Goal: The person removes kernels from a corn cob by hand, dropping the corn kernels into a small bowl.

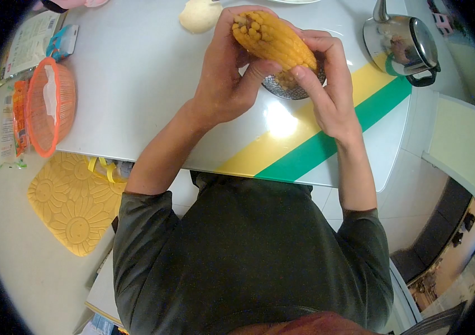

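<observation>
A yellow corn cob [276, 40] is held up between both hands, tilted with its upper left end toward me. Some kernels at that end look uneven or gone. My left hand [229, 72] wraps around the cob's left side, thumb along its underside. On the lower right end, my right hand [326, 78] grips with its thumb pressed on the kernels. Below the cob stands a round dark wire-mesh bowl [287, 88] with some yellowish bits inside, partly hidden by the hands and cob.
A pale round bun [199, 15] lies at the far side of the white table [131, 84]. At right stands a glass-and-metal teapot [402, 47]. An orange plastic basket [52, 106] and packets [28, 47] are at left. A yellow flowered mat [78, 201] lies below the left edge.
</observation>
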